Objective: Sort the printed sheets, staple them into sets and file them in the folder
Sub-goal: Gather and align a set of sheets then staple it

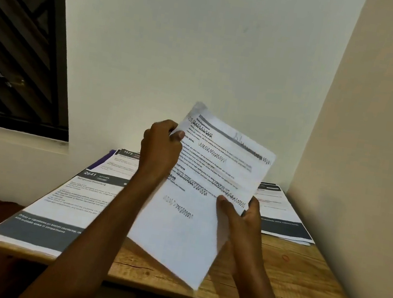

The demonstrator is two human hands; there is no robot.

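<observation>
Centrally, both hands hold up a tilted white printed sheet with pen scribbles (206,188) above a light wooden table (292,286). The left hand (160,148) grips the sheet's upper left edge, fingers curled round it and thumb pressed on the front. The right hand (243,221) pinches the sheet's right edge lower down, thumb on the printed face, fingers behind. At the lower left of the frame lies a stack of printed sheets with a grey footer band, headed 2641 (61,208); behind it sits another headed sheet, numbered 1573 (123,161), over a purple folder edge (102,162). At centre right, a further pile of printed sheets (282,211) lies on the table near the wall corner.
</observation>
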